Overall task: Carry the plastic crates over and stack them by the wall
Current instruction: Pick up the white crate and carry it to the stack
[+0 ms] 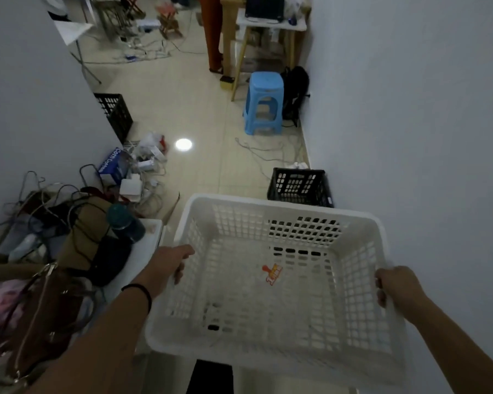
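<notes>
White crate [273, 297] is up off the floor, held in front of the person, close to the right-hand wall [410, 109]. Rectangular, open top, rolled solid rim, lattice sides and bottom with small square holes, matte white plastic, walls taper inward toward the base. Orange sticker [273, 274] on the inside bottom, text unreadable. Left hand [170, 267] clamped on the left rim, fingers curled over the edge into the crate; black band [140, 294] on that wrist. Right hand [396, 285] clamped on the right rim, fingers wrapped over the edge. Crate sits roughly level, near edge slightly lower. Just past its far right corner, a black crate [299, 187] stands on the floor touching the wall: same lattice pattern, squarer, darker glossy plastic, partly visible through the white mesh. Second black crate [116, 113] farther off against the left wall [26, 95]. Floor [205, 123] is glossy pale tile with a round light reflection. Blue plastic stool [265, 103] near the right wall, moulded, four legs. Left side of the floor: tangle of cables [49, 200], a blue box [111, 163], dark teal bottle [125, 223] lying on a white bin [145, 251], brown bag [40, 317] with metal trim.
</notes>
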